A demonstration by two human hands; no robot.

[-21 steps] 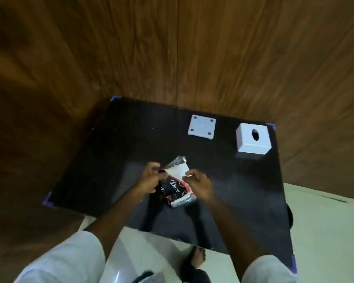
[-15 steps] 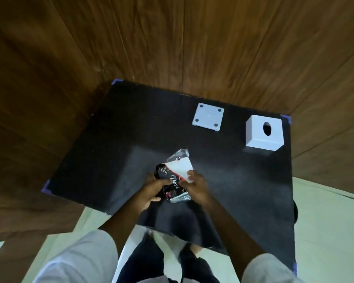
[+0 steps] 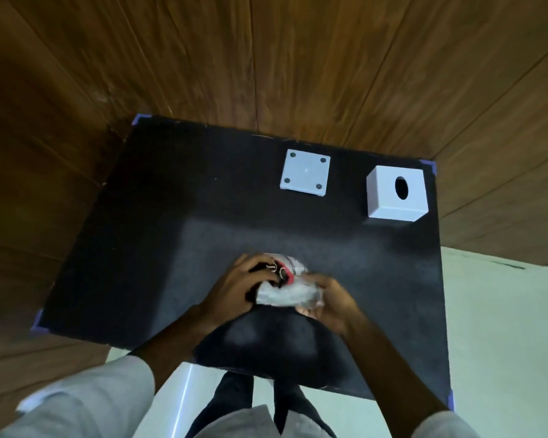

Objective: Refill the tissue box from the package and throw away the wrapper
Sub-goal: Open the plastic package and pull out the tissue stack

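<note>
Both hands hold the tissue package just above the near middle of the black table. Its wrapper is black, red and clear plastic, with white tissue showing through; it looks crumpled. My left hand grips its left side, fingers curled over the printed part. My right hand grips its right, clear end. The white tissue box cover, with an oval slot on top, stands at the far right corner. Its flat white base plate, with four dark dots, lies to the left of it.
Brown wood panelling surrounds the table on the far and left sides. Pale floor lies to the right and below. My legs and feet show under the table's near edge.
The package has turned and crumpled between my hands, which have closed in around it. The view has shifted, so the table and box sit lower and larger.
</note>
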